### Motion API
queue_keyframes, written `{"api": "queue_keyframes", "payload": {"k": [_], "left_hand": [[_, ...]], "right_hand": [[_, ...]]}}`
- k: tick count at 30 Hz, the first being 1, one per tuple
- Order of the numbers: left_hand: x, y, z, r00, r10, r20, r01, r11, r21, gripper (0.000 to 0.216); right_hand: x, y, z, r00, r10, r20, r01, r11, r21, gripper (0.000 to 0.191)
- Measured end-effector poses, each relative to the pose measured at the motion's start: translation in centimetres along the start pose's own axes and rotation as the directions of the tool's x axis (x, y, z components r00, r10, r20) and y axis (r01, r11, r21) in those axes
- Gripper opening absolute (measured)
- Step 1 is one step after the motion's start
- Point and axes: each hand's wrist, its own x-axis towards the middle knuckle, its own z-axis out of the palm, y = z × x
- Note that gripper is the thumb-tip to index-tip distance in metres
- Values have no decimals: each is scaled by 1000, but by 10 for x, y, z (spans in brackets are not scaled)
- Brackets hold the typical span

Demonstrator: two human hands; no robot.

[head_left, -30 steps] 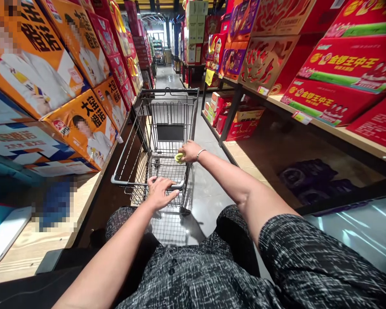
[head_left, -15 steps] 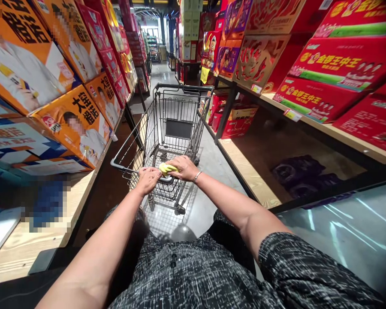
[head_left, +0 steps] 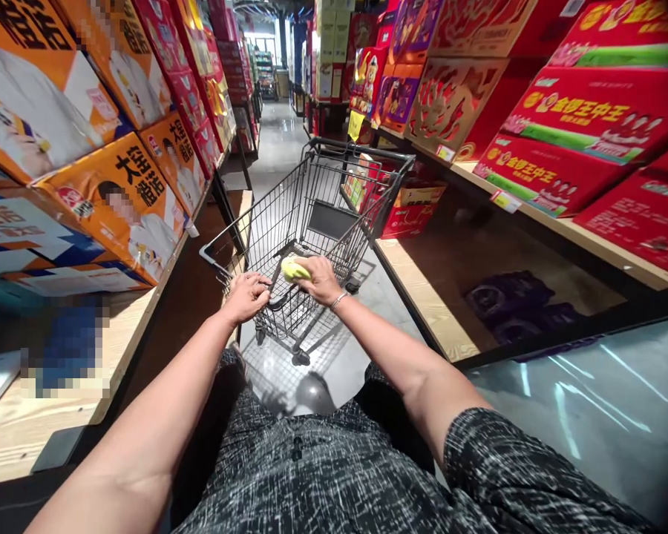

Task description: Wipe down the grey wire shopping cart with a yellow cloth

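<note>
I record, from my remote post, the cloth (head_left: 295, 268) clamped in the right hand (head_left: 320, 279) by the near right corner of the cart (head_left: 331, 220), whose long axis runs ahead and rightward, while the left hand (head_left: 247, 295) lies on its near edge, grip undetermined.

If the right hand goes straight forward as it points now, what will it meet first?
Led by the yellow item it holds, the right hand would probably meet the left wire side of the shopping cart first, though depth is unclear.
</note>
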Motion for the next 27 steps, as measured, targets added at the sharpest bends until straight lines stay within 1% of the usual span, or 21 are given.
{"api": "queue_keyframes", "payload": {"k": [2, 4, 6, 7, 8, 10, 11, 13, 15, 16, 17, 18, 19, 20, 21, 22, 24, 25, 26, 27], "left_hand": [[-4, 1, 1, 1000, 3, -2, -3, 1000, 21, 27], [-6, 1, 0, 999, 15, 34, -16, 1000, 12, 31], [-7, -2, -2, 997, 26, 71, -24, 999, -33, 37], [-6, -4, -4, 997, 22, 78, -17, 998, -65, 41], [-5, -5, -5, 997, 10, 80, -2, 995, -97, 45], [-2, -8, -5, 997, -28, 72, 39, 988, -147, 49], [-1, -9, -4, 997, -45, 68, 55, 985, -162, 51], [2, -10, -2, 996, -60, 61, 70, 982, -174, 52], [4, -12, -1, 996, -60, 61, 70, 983, -171, 51], [5, -12, -1, 996, -61, 62, 71, 984, -165, 51], [6, -12, -3, 996, -63, 64, 72, 985, -155, 51], [7, -10, -5, 996, -61, 70, 70, 988, -138, 51], [9, -7, -8, 995, -57, 84, 66, 991, -113, 52], [11, -2, -11, 993, -61, 99, 69, 994, -81, 53], [14, 4, -14, 991, -74, 111, 79, 996, -45, 55], [17, 13, -17, 988, -91, 122, 93, 996, -11, 57], [23, 35, -19, 983, -142, 112, 141, 990, 23, 59], [25, 47, -17, 982, -155, 107, 155, 988, 17, 58], [27, 60, -13, 981, -165, 106, 165, 986, 2, 58], [27, 71, -9, 977, -184, 108, 186, 982, -9, 59]], "right_hand": [[-13, -21, 20, 997, -74, -16, 74, 997, 13, 47], [-26, -36, 41, 992, -119, -45, 119, 993, -13, 41], [-42, -43, 64, 992, -109, -68, 106, 993, -54, 33], [-52, -44, 76, 995, -83, -58, 78, 994, -73, 31], [-62, -42, 88, 999, -47, -26, 45, 995, -88, 30], [-85, -35, 111, 993, 28, 111, -16, 994, -107, 30], [-96, -29, 121, 977, 68, 203, -45, 992, -117, 30], [-113, -17, 135, 922, 144, 360, -97, 985, -144, 31], [-121, -6, 140, 878, 193, 437, -129, 977, -170, 31], [-120, -2, 138, 872, 198, 448, -133, 976, -173, 31], [-117, 2, 133, 880, 186, 438, -124, 978, -166, 31], [-111, 6, 124, 899, 161, 406, -108, 983, -152, 31], [-102, 9, 113, 928, 132, 349, -89, 987, -137, 31], [-93, 12, 99, 960, 102, 261, -71, 990, -126, 31], [-82, 15, 84, 986, 76, 147, -59, 991, -120, 31], [-71, 17, 69, 998, 60, 24, -56, 991, -120, 32], [-54, 20, 46, 981, 62, -181, -86, 988, -128, 34], [-50, 20, 41, 966, 79, -248, -114, 985, -128, 35], [-49, 19, 41, 953, 105, -283, -144, 982, -123, 37], [-51, 17, 46, 948, 137, -288, -176, 978, -116, 39]]}}
